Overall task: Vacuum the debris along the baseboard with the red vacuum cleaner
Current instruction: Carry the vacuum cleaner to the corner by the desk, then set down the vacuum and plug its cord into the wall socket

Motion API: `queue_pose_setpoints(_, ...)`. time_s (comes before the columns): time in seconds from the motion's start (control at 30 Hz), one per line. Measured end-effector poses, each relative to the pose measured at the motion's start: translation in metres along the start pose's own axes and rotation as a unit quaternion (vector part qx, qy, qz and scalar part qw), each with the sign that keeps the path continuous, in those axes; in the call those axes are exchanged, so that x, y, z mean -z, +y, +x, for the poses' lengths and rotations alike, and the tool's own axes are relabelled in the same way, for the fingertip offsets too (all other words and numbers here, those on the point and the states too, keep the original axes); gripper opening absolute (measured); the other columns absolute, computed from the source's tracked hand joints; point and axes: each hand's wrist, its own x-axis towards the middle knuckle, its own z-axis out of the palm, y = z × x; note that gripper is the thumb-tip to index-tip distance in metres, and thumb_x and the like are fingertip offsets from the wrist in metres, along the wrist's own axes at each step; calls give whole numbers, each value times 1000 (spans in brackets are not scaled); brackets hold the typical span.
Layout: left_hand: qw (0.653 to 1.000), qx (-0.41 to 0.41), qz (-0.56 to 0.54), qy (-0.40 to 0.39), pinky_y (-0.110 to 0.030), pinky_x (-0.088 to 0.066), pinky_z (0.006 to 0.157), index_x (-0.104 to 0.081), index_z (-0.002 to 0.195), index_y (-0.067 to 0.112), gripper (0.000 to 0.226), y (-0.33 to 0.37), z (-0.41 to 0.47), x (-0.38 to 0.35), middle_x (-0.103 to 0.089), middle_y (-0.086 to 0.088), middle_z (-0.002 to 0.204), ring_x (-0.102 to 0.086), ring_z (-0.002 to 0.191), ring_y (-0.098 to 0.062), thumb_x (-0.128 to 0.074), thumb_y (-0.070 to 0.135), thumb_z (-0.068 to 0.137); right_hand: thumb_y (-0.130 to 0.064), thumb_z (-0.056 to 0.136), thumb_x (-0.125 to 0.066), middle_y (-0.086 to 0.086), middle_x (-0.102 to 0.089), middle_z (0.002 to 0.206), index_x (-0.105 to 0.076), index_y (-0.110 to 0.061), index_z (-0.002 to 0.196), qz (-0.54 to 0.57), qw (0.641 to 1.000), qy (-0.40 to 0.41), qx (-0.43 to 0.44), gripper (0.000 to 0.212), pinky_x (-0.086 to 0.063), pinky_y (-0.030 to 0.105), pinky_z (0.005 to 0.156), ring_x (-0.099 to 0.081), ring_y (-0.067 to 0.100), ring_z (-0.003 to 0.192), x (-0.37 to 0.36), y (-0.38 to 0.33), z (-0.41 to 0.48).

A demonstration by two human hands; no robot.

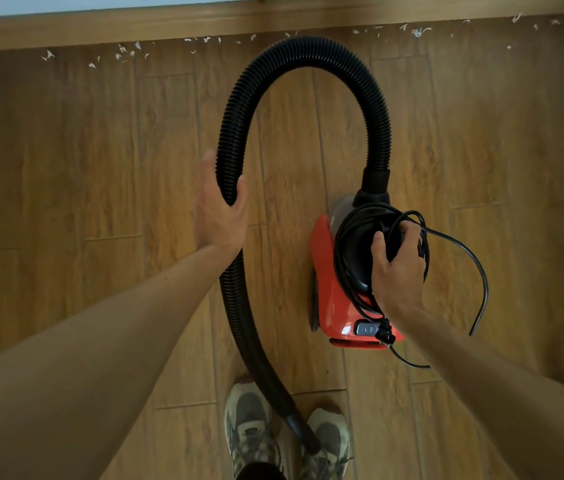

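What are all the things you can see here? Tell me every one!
vacuum cleaner: one, red and black, on the floor right of centre
hose: one, black and ribbed, loops from the vacuum cleaner up toward the baseboard and back down between the shoes
power cord: one, black, coiled on top of the vacuum cleaner, loose end trailing right
debris: many small white bits, scattered along the baseboard
baseboard: one, brown wood, across the top
floor: brown wood-look planks, everywhere below
shoes: two, grey and beige, bottom centre
left hand: one, grips the hose
right hand: one, holds the coiled power cord on the vacuum cleaner
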Motion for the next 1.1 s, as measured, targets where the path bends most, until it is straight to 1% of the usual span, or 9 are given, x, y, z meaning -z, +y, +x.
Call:
queue_pose_setpoints(0.13,1000,4,17,-14,-8,-42,61,-37,143,21,45,-6,-5,-2,-52,15,90,-53,71,-1,-50,30,101,-30,104,-47,-13,-56,75,-44,-16,130,4,1000,3,1,31,-49,18,55,-59,5,59,2,2,-1)
queue_pose_setpoints(0.27,999,23,20,-15,-30,-50,60,-35,139,29,41,-8,-6,-2,-53,9,87,-55,67,-12,-47,34,100,-31,104,-47,4,-62,76,-41,-20,130,14,1000,-23,-13,29,-54,43,55,-62,31,61,6,1,-3)
queue_pose_setpoints(0.33,999,27,31,-19,-34,-51,58,-33,140,30,43,-5,-7,3,-55,4,87,-55,67,-16,-47,34,100,-29,103,-49,-3,-64,82,-35,-18,140,-15,999,-44,-14,41,-55,36,59,-62,16,61,9,-1,-6)
queue_pose_setpoints(0.4,998,33,41,-25,-26,-51,63,-32,144,26,46,-1,-9,8,-54,9,90,-53,71,-12,-48,30,101,-29,99,-55,-9,-65,100,-25,-15,151,-62,995,-74,-18,61,-53,28,74,-63,7,79,14,-4,-9)
queue_pose_setpoints(0.5,993,82,69,-48,-32,-51,78,-28,150,20,57,7,-11,20,-56,2,108,-57,91,-17,-53,24,99,-39,93,-59,5,-54,140,-17,-16,156,-128,984,-122,-25,79,-50,43,100,-57,23,122,28,-14,-11)
queue_pose_setpoints(0.67,964,168,148,-146,-40,-44,84,-22,149,13,72,47,-2,45,-46,-20,132,-51,110,-32,-62,33,92,-48,94,-55,11,-38,150,-11,-17,158,-264,943,-204,14,84,-49,44,101,-48,28,130,61,-59,-10)
queue_pose_setpoints(0.8,952,108,188,-218,-45,-41,104,-3,156,15,88,105,18,75,-35,-21,145,-43,128,-35,-58,43,93,-49,96,-54,8,-44,140,-16,-19,157,-299,926,-215,78,78,-50,36,90,-52,26,122,92,-115,-2)
queue_pose_setpoints(0.9,937,49,235,-252,-48,-47,100,4,155,20,96,159,37,102,-46,-17,133,-53,116,-33,-58,52,90,-55,95,-51,7,-50,134,-20,-19,153,-318,919,-199,122,75,-48,32,84,-56,26,117,120,-170,7)
queue_pose_setpoints(1.1,895,-60,362,-253,-56,-30,114,-2,155,15,101,292,67,167,-37,-20,150,-40,136,-37,-54,66,85,-62,95,-46,11,-39,152,-6,-21,159,-366,901,-150,180,86,-45,46,105,-43,32,135,196,-301,3)
